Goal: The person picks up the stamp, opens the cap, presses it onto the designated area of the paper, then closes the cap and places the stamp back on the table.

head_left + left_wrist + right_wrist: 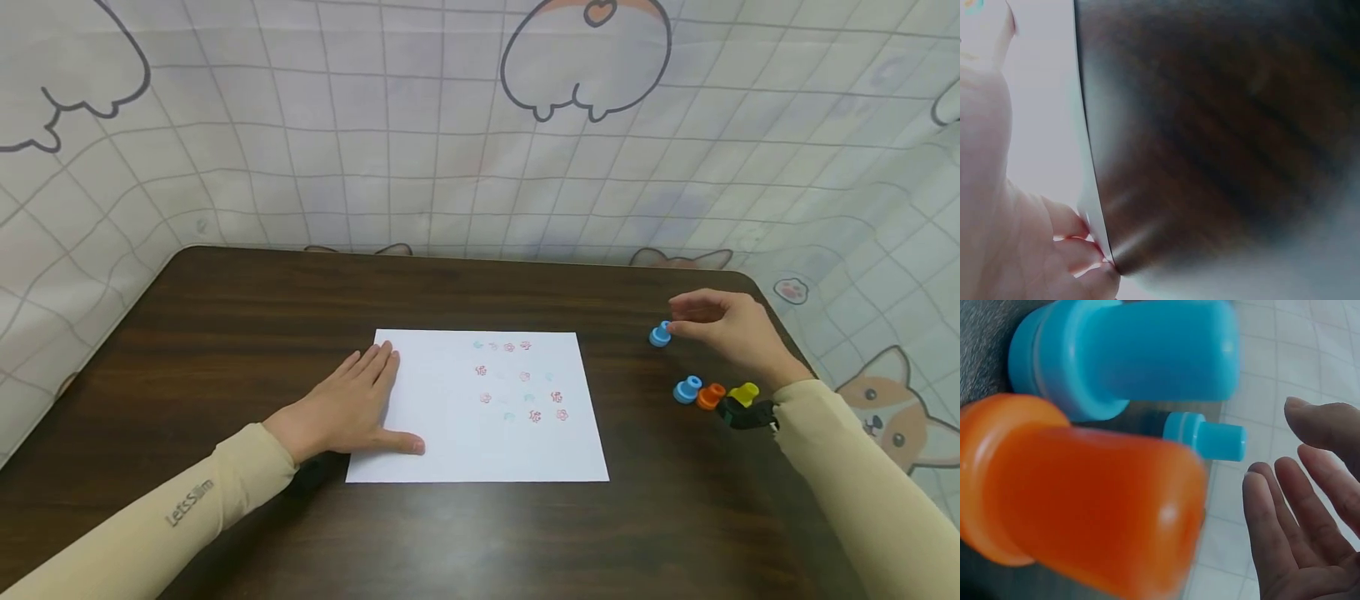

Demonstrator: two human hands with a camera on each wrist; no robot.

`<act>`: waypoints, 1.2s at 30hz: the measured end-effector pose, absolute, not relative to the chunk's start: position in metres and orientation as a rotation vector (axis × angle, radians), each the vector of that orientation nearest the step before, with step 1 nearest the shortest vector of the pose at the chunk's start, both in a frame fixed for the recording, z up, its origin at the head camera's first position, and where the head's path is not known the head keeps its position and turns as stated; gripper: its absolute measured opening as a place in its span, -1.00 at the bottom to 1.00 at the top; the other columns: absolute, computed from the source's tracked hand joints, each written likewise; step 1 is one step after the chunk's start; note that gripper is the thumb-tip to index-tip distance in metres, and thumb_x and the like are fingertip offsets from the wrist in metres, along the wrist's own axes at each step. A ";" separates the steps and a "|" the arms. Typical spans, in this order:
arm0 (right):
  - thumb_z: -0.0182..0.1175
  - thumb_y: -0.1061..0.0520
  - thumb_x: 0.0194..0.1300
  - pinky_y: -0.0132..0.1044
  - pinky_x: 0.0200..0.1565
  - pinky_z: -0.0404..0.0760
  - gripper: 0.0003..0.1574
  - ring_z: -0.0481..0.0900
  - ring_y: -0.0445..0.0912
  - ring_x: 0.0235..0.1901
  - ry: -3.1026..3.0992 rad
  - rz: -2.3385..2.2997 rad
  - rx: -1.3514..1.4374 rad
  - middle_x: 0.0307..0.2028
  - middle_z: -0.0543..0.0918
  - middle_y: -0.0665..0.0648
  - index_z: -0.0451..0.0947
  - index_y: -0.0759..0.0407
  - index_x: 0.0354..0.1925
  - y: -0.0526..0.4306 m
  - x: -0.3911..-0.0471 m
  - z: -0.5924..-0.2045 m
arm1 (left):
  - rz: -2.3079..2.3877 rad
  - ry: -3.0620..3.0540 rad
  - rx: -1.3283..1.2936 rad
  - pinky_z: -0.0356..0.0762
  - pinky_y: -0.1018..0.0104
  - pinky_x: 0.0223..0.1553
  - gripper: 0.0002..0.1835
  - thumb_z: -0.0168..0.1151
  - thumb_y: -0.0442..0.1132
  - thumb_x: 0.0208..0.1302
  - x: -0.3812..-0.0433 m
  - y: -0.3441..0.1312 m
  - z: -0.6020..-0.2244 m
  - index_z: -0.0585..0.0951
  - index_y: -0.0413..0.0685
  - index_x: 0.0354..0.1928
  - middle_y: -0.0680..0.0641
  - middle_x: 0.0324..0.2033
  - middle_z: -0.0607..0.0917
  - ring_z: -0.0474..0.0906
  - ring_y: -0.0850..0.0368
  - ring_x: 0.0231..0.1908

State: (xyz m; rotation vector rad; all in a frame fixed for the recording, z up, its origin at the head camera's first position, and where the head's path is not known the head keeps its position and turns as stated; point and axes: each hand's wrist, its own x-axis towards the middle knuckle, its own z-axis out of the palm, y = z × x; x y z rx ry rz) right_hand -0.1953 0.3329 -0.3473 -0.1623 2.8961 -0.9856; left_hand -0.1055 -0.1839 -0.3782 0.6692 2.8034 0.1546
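My left hand (341, 408) lies flat on the left side of a white sheet of paper (427, 392), thumb spread out toward its middle. Small red and pale green prints (525, 377) dot the right half of the paper. Over at the right, my right hand (731, 329) is held beside a blue stamp (660, 336) standing on the table. In the right wrist view, a gap shows between that blue stamp (1222, 441) and the spread thumb and fingers, which hold nothing. Nearer to me stand another blue stamp (687, 389), an orange stamp (711, 397) and a yellow stamp (745, 393).
All this is on a dark brown wooden table (480, 542). A white grid-patterned cloth (420, 150) with cartoon animals hangs behind it and along its sides. A black strap-like device (746, 415) sits at my right wrist, close by the yellow stamp.
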 end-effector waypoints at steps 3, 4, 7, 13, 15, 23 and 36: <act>0.36 -0.26 0.35 -0.51 -0.07 0.66 -0.32 0.70 -0.37 -0.07 2.903 -0.947 -0.152 0.17 0.74 0.20 0.59 0.05 0.28 0.331 -0.197 -0.350 | 0.147 2.805 0.677 0.03 -0.30 0.62 0.42 0.18 0.66 0.04 -0.106 -0.184 -0.378 0.10 -0.41 0.57 -0.41 0.60 0.08 0.05 -0.36 0.61; 0.36 -0.25 0.35 -0.41 -0.03 0.71 -0.31 0.73 -0.26 -0.02 2.904 -0.935 -0.157 0.17 0.75 0.21 0.59 0.06 0.29 0.330 -0.197 -0.351 | 0.145 2.804 0.676 0.03 -0.29 0.62 0.42 0.18 0.66 0.04 -0.106 -0.184 -0.378 0.09 -0.41 0.57 -0.41 0.60 0.08 0.05 -0.35 0.61; 0.37 -0.23 0.36 -0.04 0.10 0.75 -0.32 0.73 0.06 0.12 2.904 -0.909 -0.173 0.17 0.74 0.24 0.59 0.08 0.29 0.329 -0.198 -0.353 | 0.141 2.800 0.674 0.03 -0.29 0.62 0.42 0.18 0.66 0.05 -0.106 -0.184 -0.377 0.09 -0.41 0.58 -0.41 0.61 0.08 0.05 -0.35 0.61; 0.34 -0.20 0.39 0.25 0.19 0.65 -0.34 0.68 0.22 0.18 2.875 -0.869 -0.234 0.19 0.71 0.29 0.58 0.11 0.29 0.329 -0.199 -0.356 | 0.137 2.797 0.664 0.02 -0.29 0.62 0.42 0.19 0.66 0.04 -0.106 -0.183 -0.376 0.09 -0.40 0.58 -0.40 0.61 0.07 0.04 -0.35 0.62; 0.34 -0.20 0.40 0.26 0.20 0.65 -0.35 0.68 0.23 0.17 2.868 -0.859 -0.245 0.20 0.71 0.31 0.58 0.12 0.29 0.329 -0.199 -0.357 | 0.137 2.796 0.660 0.01 -0.29 0.63 0.42 0.19 0.66 0.04 -0.106 -0.183 -0.376 0.08 -0.40 0.58 -0.40 0.61 0.07 0.04 -0.35 0.62; 0.36 -0.20 0.38 0.26 0.20 0.64 -0.38 0.69 0.21 0.14 2.850 -0.830 -0.217 0.16 0.73 0.30 0.61 0.08 0.25 0.329 -0.202 -0.363 | 0.150 2.792 0.653 0.02 -0.30 0.62 0.41 0.21 0.64 0.05 -0.106 -0.183 -0.375 0.09 -0.41 0.58 -0.40 0.61 0.07 0.04 -0.36 0.62; 0.35 -0.26 0.36 0.28 0.19 0.59 -0.39 0.60 0.23 0.21 2.829 -0.761 -0.210 0.16 0.73 0.28 0.66 0.00 0.23 0.328 -0.201 -0.362 | 0.147 2.788 0.649 0.00 -0.29 0.63 0.42 0.20 0.65 0.04 -0.107 -0.183 -0.378 0.08 -0.39 0.58 -0.39 0.61 0.05 0.00 -0.34 0.63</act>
